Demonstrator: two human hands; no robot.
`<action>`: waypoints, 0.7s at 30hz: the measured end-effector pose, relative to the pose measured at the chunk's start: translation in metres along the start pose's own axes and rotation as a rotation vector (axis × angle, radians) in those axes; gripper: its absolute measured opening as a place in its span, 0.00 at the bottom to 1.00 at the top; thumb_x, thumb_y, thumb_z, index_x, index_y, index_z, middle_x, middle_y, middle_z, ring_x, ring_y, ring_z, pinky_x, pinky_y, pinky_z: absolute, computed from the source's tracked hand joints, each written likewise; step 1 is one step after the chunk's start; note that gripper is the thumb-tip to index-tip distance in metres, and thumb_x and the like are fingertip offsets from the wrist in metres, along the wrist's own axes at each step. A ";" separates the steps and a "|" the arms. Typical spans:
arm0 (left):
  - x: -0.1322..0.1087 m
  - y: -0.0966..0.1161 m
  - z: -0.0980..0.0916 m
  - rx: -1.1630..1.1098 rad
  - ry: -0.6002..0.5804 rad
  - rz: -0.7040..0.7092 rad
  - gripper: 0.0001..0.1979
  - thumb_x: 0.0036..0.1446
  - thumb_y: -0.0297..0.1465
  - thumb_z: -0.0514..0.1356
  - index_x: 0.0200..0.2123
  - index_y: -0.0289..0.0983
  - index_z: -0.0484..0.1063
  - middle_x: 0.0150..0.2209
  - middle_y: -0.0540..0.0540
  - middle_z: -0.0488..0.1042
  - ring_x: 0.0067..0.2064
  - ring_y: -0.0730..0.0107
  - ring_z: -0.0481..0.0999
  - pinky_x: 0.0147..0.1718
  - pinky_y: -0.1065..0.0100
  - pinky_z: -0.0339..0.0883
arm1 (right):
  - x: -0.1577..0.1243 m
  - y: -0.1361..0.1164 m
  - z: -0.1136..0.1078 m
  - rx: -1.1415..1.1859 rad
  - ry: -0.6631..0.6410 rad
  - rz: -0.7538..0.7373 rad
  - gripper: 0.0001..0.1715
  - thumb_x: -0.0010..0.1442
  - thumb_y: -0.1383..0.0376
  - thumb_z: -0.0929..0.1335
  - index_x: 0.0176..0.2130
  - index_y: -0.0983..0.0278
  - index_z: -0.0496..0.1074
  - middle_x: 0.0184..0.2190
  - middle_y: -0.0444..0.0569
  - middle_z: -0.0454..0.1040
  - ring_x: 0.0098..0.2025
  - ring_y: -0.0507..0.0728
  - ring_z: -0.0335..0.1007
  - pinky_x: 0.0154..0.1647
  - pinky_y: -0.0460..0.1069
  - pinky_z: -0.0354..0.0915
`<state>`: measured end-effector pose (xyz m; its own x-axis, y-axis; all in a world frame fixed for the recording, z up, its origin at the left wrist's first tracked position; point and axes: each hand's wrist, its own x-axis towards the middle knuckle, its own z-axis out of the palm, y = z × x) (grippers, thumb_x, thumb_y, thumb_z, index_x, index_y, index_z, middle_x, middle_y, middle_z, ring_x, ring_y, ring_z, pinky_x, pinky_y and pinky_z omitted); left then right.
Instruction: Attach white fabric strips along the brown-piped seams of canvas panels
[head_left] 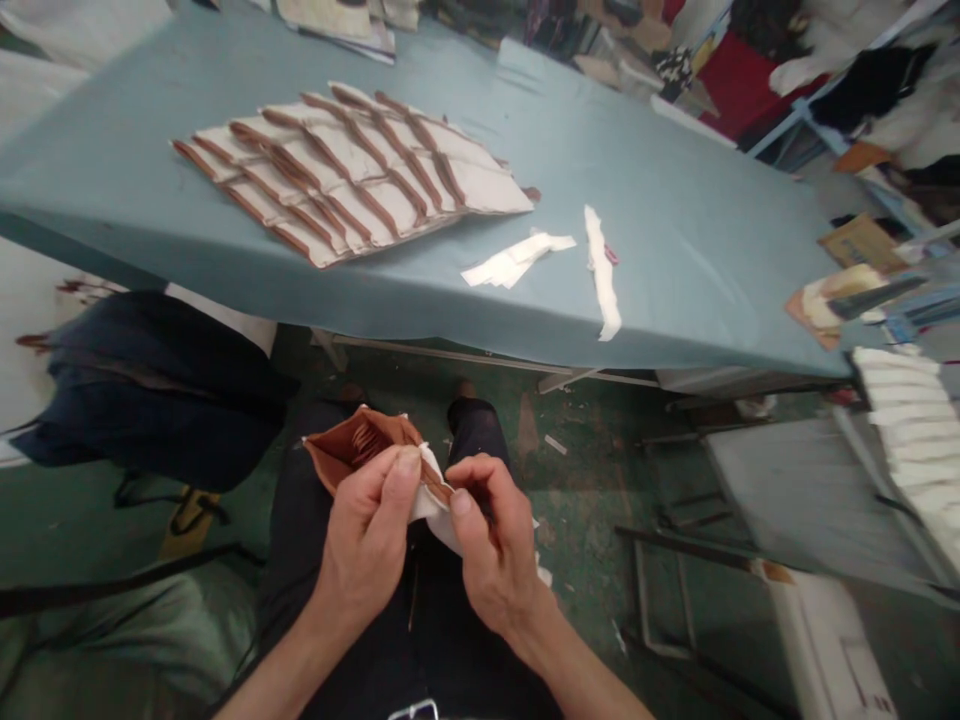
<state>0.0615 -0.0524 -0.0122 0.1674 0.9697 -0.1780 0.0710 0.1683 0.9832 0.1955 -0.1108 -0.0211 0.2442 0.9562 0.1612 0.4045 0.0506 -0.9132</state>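
Above my lap I hold a brown wallet [336,450] with white lining showing along one edge and a row of folded, slot-like layers inside. My left hand [369,530] pinches that edge between thumb and fingertips. On the right end of the same edge, the thumb and index finger of my right hand [496,545] are closed on the brown and white material. Part of the wallet is hidden behind my hands. Rows of similar white pieces with brown edges [352,170] lie overlapping on the blue-green table [675,260] in front of me.
Torn white strips [517,258] lie near the table's front edge, with another strip [602,270] and a small red item beside it. Dark cloth [150,380] hangs at left. A metal frame [652,590] and a stack of white pieces [911,430] stand at right.
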 end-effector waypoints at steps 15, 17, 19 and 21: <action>0.007 0.018 -0.010 0.285 0.033 0.164 0.20 0.67 0.39 0.58 0.23 0.39 0.76 0.20 0.51 0.73 0.21 0.73 0.69 0.19 0.74 0.62 | 0.032 -0.009 -0.007 -0.033 -0.062 -0.080 0.07 0.61 0.67 0.69 0.31 0.60 0.68 0.27 0.42 0.72 0.27 0.51 0.65 0.30 0.47 0.61; 0.007 0.015 -0.012 0.319 0.011 0.174 0.20 0.67 0.40 0.58 0.24 0.39 0.77 0.22 0.51 0.76 0.23 0.71 0.73 0.21 0.74 0.66 | 0.033 -0.009 -0.007 0.010 -0.104 0.046 0.07 0.60 0.65 0.69 0.31 0.60 0.67 0.26 0.41 0.70 0.26 0.50 0.63 0.30 0.47 0.60; 0.007 0.012 -0.014 0.357 -0.009 0.184 0.20 0.67 0.40 0.58 0.26 0.39 0.78 0.23 0.50 0.77 0.24 0.70 0.75 0.23 0.74 0.70 | 0.034 -0.009 -0.008 0.074 -0.175 0.206 0.08 0.61 0.61 0.69 0.32 0.60 0.68 0.25 0.40 0.68 0.26 0.50 0.62 0.29 0.47 0.59; 0.007 0.007 -0.015 0.380 -0.011 0.184 0.19 0.68 0.42 0.58 0.27 0.40 0.78 0.23 0.50 0.78 0.24 0.69 0.77 0.23 0.74 0.72 | 0.036 -0.008 -0.011 0.121 -0.248 0.336 0.09 0.61 0.59 0.70 0.33 0.60 0.69 0.25 0.39 0.68 0.25 0.50 0.62 0.28 0.46 0.58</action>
<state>0.0487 -0.0422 -0.0056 0.2213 0.9752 -0.0034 0.3965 -0.0868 0.9139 0.2107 -0.0798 -0.0043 0.1198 0.9648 -0.2340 0.2288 -0.2561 -0.9392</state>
